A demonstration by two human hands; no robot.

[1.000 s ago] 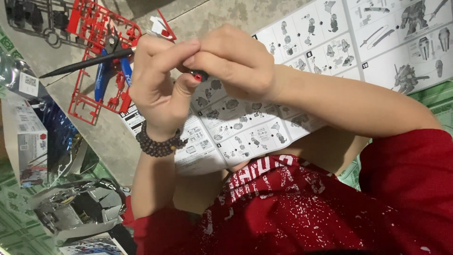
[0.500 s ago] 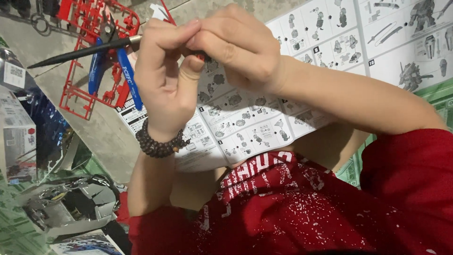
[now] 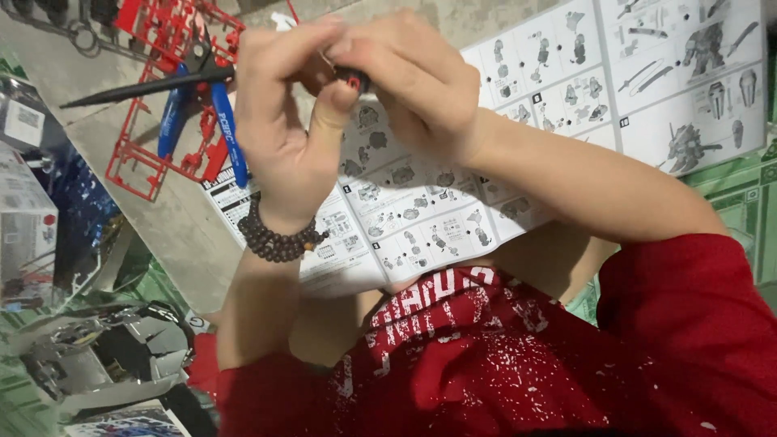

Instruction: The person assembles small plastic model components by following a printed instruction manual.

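Note:
My left hand (image 3: pixel 287 133), with a dark bead bracelet on its wrist, and my right hand (image 3: pixel 421 89) meet above an open instruction sheet (image 3: pixel 421 218) printed with assembly diagrams. Fingertips of both hands pinch a small dark and red plastic part (image 3: pixel 353 78), which they mostly hide. Just left of my left hand, blue-handled nippers (image 3: pixel 217 121) lie on a red parts frame (image 3: pixel 154 154), with their long dark tip pointing left.
The sheet and frame rest on a grey concrete surface (image 3: pixel 174 231). A printed box (image 3: pixel 28 218) stands at the left edge, with shiny grey packaging (image 3: pixel 105 348) below it. My red speckled shirt (image 3: pixel 502 364) fills the bottom; a green patterned mat (image 3: pixel 740 194) shows at right.
Both hands have stayed pressed together on the small part while the fingers shifted their pinch slightly. The view has drifted a little, so the nippers and red frame sit lower.

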